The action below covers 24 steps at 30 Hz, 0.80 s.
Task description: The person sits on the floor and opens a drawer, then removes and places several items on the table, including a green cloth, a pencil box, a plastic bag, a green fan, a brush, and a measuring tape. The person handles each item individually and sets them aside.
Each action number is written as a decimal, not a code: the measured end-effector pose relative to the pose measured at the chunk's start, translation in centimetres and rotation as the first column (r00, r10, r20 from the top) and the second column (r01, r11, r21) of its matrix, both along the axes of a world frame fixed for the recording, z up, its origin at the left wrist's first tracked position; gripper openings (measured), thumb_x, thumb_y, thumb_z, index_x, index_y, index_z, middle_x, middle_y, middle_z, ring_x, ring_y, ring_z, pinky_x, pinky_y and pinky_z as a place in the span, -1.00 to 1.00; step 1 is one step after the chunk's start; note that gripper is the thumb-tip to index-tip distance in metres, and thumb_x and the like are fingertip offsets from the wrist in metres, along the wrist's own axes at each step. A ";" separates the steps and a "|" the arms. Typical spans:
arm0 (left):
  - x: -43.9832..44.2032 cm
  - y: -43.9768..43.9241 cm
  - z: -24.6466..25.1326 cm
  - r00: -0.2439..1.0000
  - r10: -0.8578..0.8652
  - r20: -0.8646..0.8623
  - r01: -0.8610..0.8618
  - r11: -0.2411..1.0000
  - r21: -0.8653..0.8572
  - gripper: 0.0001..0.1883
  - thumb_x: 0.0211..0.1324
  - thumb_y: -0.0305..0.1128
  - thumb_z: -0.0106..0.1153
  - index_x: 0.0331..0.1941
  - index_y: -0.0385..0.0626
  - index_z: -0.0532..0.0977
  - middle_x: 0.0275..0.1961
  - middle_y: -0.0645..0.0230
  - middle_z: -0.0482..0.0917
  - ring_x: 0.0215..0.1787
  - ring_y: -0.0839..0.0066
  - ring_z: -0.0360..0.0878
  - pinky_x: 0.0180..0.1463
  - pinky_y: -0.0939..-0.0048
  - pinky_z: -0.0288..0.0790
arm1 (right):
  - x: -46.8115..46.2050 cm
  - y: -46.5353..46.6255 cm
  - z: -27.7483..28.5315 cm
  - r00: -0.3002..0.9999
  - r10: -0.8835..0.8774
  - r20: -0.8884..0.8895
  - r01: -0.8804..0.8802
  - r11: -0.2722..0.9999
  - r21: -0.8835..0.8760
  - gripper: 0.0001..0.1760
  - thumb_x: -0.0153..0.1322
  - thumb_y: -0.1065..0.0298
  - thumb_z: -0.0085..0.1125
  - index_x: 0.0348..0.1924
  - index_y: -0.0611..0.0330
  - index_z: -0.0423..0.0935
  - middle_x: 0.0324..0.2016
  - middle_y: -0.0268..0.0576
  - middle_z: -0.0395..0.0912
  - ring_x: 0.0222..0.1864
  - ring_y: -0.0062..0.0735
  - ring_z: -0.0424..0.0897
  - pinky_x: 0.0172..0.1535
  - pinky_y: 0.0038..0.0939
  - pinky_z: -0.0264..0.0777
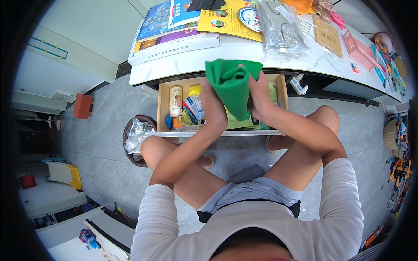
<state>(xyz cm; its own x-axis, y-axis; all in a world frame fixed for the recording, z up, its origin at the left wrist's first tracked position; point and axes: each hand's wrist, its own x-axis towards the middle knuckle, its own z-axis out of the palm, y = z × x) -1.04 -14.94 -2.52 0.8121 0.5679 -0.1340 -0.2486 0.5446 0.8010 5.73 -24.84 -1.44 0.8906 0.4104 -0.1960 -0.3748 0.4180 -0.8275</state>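
Observation:
A folded green cloth is held up between my two hands, above an open wooden drawer. My left hand grips its left side, the fingers partly hidden behind the fabric. On the other side my right hand clasps the cloth, thumb near its top edge. Inside the drawer a cream-coloured can lies at the left. Beside it are a yellow item, a printed packet and a crumpled olive bag. The cloth and my hands cover the drawer's middle.
On the white marbled tabletop are stacked books, a round dial gauge, a clear plastic bag and a pink toy rack. A waste basket stands by my left knee. A red stool is farther left.

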 end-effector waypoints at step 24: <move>0.4 2.9 0.1 0.952 -0.293 0.082 0.290 0.956 0.055 -0.57 0.24 -0.35 0.23 0.13 -0.13 0.33 0.02 0.37 0.51 0.02 0.55 0.52 0.05 0.42 0.50 | 3.4 -1.5 1.2 0.953 0.269 0.138 -0.255 0.960 -0.114 -0.64 0.54 0.14 0.05 -0.03 0.29 0.52 -0.22 -0.25 0.62 -0.24 -0.62 0.58 -0.18 -0.54 0.49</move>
